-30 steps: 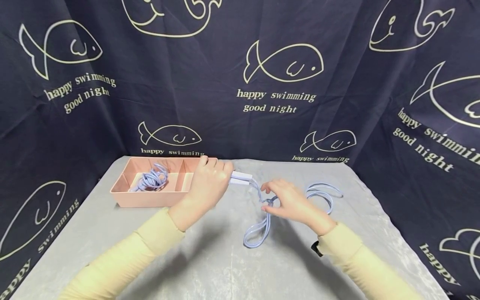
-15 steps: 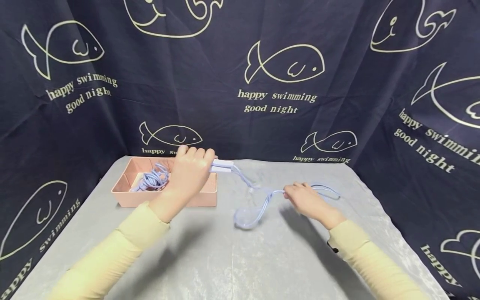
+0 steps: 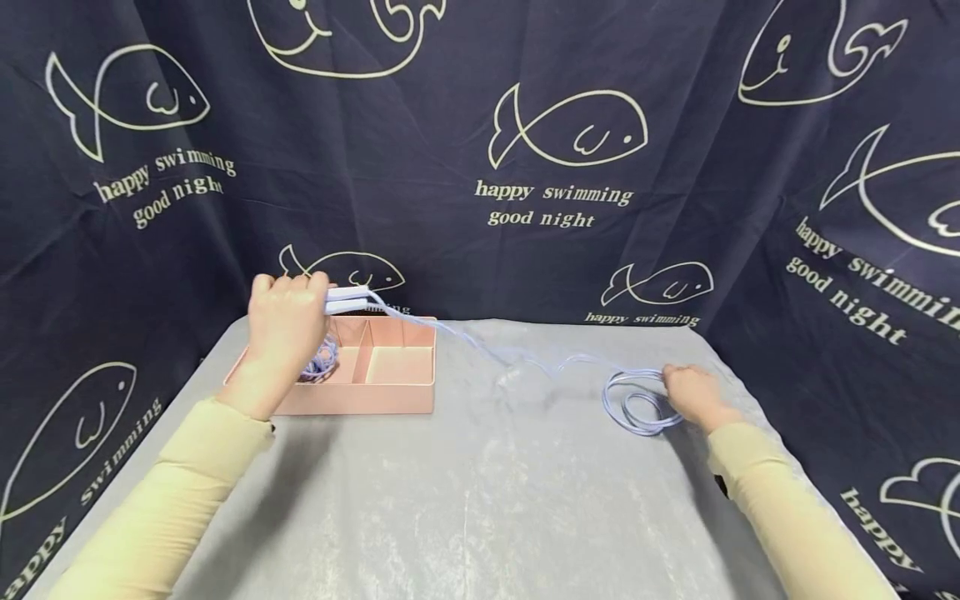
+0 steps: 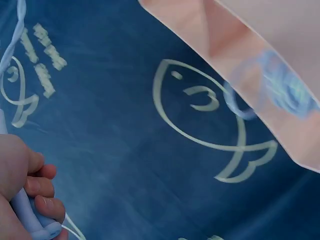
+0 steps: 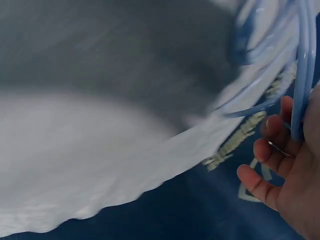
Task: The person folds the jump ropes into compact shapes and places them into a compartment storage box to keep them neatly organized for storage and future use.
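Observation:
A light blue jump rope (image 3: 447, 330) stretches between the two hands. My left hand (image 3: 287, 321) grips its two pale handles (image 3: 347, 300) together, raised over the left part of the pink box. The handles' ends (image 4: 47, 231) stick out below the curled fingers in the left wrist view. From the handles the cord runs right, blurred midway, to loose loops (image 3: 637, 427) at the table's right side. There my right hand (image 3: 696, 397) holds the cord; in the right wrist view several strands (image 5: 301, 65) pass between thumb and fingers.
The pink box (image 3: 390, 398) stands at the table's back left, with a divider (image 3: 364, 354) inside. A tangled blue cord bundle (image 3: 322, 363) lies in its left compartment, partly hidden by the left arm. Dark fish-print cloth (image 3: 570, 250) hangs behind the grey-covered table (image 3: 465, 500).
My left hand has moved left and up with the handles, over the box. My right hand has moved right and taken hold of the cord. The knotted middle has come loose and stretched out.

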`<state>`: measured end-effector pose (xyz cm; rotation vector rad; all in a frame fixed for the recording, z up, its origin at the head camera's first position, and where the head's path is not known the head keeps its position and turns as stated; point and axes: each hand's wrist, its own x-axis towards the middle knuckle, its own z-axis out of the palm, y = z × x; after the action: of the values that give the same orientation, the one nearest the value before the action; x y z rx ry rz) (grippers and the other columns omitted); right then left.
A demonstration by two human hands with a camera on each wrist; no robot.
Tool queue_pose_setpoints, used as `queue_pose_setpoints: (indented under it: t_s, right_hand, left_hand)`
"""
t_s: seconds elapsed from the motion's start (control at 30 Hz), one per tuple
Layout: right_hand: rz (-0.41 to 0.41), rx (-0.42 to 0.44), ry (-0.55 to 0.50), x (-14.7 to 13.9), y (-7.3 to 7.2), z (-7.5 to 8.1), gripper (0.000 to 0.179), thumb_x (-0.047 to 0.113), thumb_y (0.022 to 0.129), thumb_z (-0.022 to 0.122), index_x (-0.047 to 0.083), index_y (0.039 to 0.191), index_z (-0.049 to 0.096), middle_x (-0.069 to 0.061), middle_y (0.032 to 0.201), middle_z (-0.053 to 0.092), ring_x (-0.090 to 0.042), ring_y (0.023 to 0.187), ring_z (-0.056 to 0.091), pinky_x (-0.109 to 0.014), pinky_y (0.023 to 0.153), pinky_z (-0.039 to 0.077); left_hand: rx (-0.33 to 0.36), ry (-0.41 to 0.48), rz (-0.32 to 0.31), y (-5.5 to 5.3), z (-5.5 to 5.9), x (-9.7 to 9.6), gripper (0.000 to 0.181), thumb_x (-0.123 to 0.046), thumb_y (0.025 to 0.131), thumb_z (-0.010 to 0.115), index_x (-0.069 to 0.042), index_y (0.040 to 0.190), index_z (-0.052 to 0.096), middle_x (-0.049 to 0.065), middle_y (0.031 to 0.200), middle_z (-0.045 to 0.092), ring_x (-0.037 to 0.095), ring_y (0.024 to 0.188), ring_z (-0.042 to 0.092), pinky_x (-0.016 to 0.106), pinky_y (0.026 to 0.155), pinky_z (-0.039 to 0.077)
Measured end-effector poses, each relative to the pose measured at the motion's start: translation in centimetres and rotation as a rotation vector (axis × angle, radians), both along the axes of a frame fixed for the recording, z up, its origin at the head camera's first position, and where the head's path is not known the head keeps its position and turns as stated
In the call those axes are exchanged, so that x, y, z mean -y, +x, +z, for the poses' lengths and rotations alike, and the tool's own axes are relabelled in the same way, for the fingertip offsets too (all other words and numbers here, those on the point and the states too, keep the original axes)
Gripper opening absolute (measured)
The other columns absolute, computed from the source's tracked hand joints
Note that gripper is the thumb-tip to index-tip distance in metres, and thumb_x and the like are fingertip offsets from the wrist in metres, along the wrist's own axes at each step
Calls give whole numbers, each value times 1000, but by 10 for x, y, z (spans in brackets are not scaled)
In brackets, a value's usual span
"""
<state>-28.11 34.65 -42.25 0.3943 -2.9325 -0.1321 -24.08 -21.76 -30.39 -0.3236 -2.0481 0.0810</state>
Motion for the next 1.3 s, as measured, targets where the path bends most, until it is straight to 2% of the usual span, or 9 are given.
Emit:
queue_pose_setpoints:
  t_s: [0.2,0.33,0.53,0.63,0.77,0.87,0.93,1.13,1.3]
  right_hand:
    - [-71,57,-7,-17,-3,-5,15,5,90,41,5,77,48,-28,78,62,-48,75,59,-60,63,43]
    - [-44,67,-26,-6,-6,-6,19,12,93,44,5,76,50,-25,80,63,-48,77,60,-60,63,45]
    - [-36,117,-95,16,-10,-2,24,26,89,59,2,93,56,-20,89,61,-45,86,59,-59,68,45]
    - [-19,77,-118,28,-10,4,30,26,88,60,0,103,57,-23,97,59,-46,93,57,-60,73,44]
    - [21,-73,-140,53,-9,19,28,23,88,57,2,106,57,-23,102,56,-44,99,53,-60,77,41]
    - [109,-179,-173,80,-5,32,25,21,86,57,4,105,58,-19,102,57,-42,100,53,-58,77,42]
    - [211,-199,-215,99,-1,39,27,23,84,60,6,106,60,-16,104,60,-39,102,54,-56,79,43]
    - [502,-67,-364,147,18,52,47,41,79,68,13,116,59,-2,112,62,-24,110,54,-47,88,40]
    - [604,-25,-455,166,24,40,52,39,74,74,10,115,59,-1,105,64,-19,100,60,-41,88,45]
  left_hand:
    - [72,-31,20,-4,-13,14,19,-10,81,63,3,72,52,22,59,56,38,53,52,46,58,33]
    - [95,-59,-25,-6,-20,4,22,-14,80,68,2,73,53,20,63,58,37,58,54,46,62,36]
    - [33,-103,-115,-7,-21,-24,18,-10,74,71,-1,72,55,16,67,62,34,62,56,43,65,38]
    - [4,-128,-149,-5,-19,-38,17,-9,76,69,-4,70,54,14,66,61,31,64,56,42,68,40]
    - [-19,-147,-184,-2,-11,-57,16,-10,82,62,-4,70,53,12,64,57,30,64,54,42,72,41]
    - [-43,-143,-210,1,-5,-69,19,-15,86,60,-4,71,54,11,64,56,29,66,53,42,75,42]
    - [-53,-139,-223,2,-2,-78,21,-15,88,58,-4,71,54,11,63,56,29,65,52,41,74,41]
    - [-61,-136,-243,9,7,-100,19,-12,89,57,-5,71,54,8,62,53,27,64,51,38,71,40]
    - [-60,-123,-241,15,13,-112,18,-15,89,57,-6,73,53,6,62,52,26,64,51,37,71,39]
